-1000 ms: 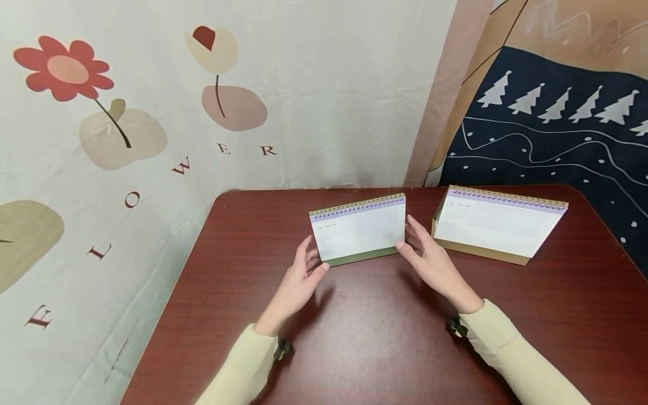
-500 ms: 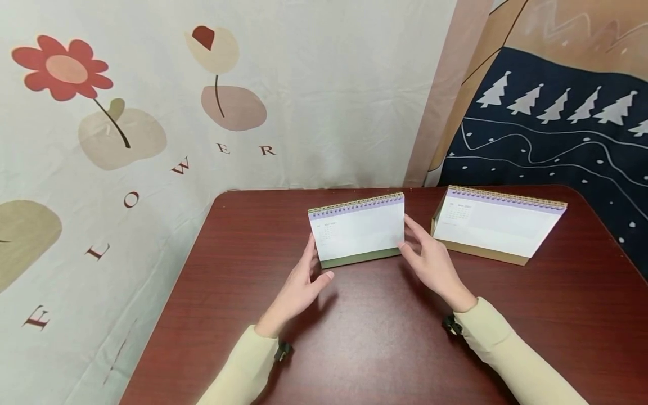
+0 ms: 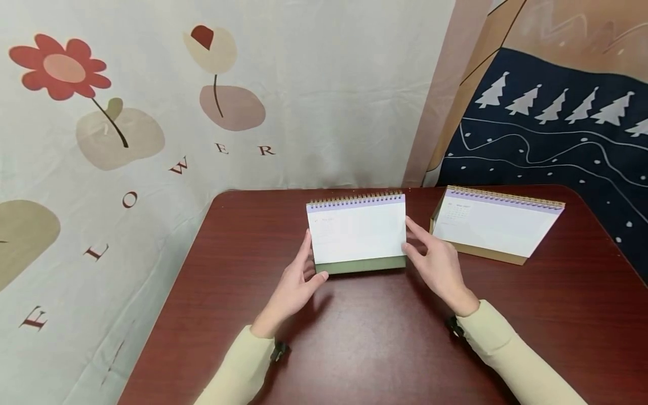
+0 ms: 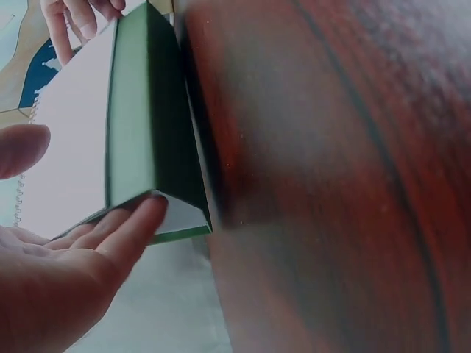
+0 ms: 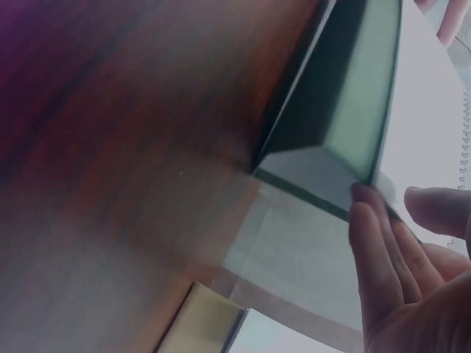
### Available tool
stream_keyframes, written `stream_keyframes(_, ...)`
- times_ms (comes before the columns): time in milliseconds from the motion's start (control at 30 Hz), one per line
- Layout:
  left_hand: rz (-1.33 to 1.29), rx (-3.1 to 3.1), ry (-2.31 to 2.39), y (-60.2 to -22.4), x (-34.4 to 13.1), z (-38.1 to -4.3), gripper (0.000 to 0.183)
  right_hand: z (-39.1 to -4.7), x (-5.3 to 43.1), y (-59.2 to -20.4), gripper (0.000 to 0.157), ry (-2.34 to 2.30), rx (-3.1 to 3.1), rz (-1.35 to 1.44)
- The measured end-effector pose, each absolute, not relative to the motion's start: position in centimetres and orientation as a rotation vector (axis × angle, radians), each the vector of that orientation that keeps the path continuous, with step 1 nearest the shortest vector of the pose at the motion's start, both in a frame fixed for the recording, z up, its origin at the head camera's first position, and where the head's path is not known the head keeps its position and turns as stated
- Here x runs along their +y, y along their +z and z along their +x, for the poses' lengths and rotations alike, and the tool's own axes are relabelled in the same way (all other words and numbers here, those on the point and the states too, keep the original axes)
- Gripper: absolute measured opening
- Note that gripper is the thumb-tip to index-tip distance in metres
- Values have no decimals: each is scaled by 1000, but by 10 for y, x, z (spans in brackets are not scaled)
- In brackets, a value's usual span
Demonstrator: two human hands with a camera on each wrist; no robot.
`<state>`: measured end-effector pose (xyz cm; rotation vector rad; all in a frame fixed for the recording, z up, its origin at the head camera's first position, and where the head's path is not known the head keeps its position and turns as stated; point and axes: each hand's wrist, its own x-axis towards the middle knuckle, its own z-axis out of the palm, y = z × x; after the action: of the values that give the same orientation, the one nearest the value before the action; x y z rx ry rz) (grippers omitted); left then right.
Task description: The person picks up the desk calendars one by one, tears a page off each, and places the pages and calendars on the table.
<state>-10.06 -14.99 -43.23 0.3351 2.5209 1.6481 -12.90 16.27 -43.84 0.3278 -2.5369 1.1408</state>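
Observation:
A spiral-bound desk calendar [image 3: 356, 230] with white pages, a lilac top band and a green base stands between my two hands on the table. My left hand [image 3: 288, 287] holds its left end, fingers along the side and thumb near the lower front corner. At the opposite end my right hand [image 3: 437, 267] holds the side edge, its thumb in front of the page. The left wrist view shows the dark underside of the green base [image 4: 132, 110], tilted up from the tabletop. In the right wrist view, fingertips [image 5: 364, 220] touch the end of the calendar.
A second desk calendar [image 3: 498, 225] with a tan base stands to the right, angled, near the right hand. The dark red wooden table [image 3: 364, 349] meets a pale flower-printed cloth [image 3: 329, 112] behind and a navy tree-printed cloth [image 3: 547, 129] at the right.
The calendar between my hands has turned to face more forward, and its lower edge has come nearer to me. My fingers have closed in on both its ends. The second calendar stays put.

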Motion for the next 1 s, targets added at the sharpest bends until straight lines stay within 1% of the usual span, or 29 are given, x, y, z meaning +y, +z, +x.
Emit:
stream_keyframes(367, 349, 2509, 1654, -421, -152, -97, 95, -123, 173, -424, 56, 1266, -2563, 312)
stream_keyframes(600, 415, 2429, 1734, -414, -152, -95, 97, -116, 182, -410, 57, 1384, -2651, 271)
stream_keyframes(833, 472, 2231, 1859, -405, -149, -92, 99, -111, 193, -399, 60, 1471, -2699, 218)
stream_keyframes(1000, 454, 2081, 1985, -401, -145, -91, 101, -109, 198, -393, 59, 1470, -2689, 199)
